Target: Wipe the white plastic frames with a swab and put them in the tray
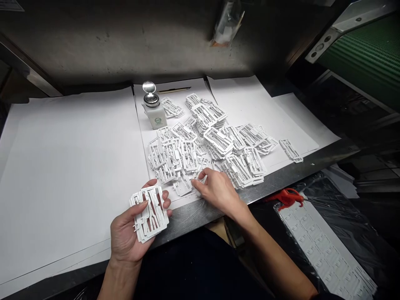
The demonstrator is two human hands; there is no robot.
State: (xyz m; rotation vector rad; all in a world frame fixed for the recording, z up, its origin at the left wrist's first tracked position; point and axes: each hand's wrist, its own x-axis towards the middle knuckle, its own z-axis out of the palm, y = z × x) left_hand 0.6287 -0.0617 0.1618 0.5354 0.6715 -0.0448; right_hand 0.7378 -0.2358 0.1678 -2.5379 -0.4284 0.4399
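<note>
A person's left hand (pixel 123 239) clasps a stack of white cut-out frames (pixel 145 214), thumb on top. At its two o'clock, the right hand (pixel 220 191) arches, fingertips narrowly spaced; whether it grips anything cannot be told. A heap of similar frames (pixel 218 141) lies at the right hand's twelve o'clock, a bottle (pixel 155 114) at eleven.

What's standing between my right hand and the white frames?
Nothing visible: your right hand is at the near edge of the white frames, and the bottle stands farther back, to the left.
</note>
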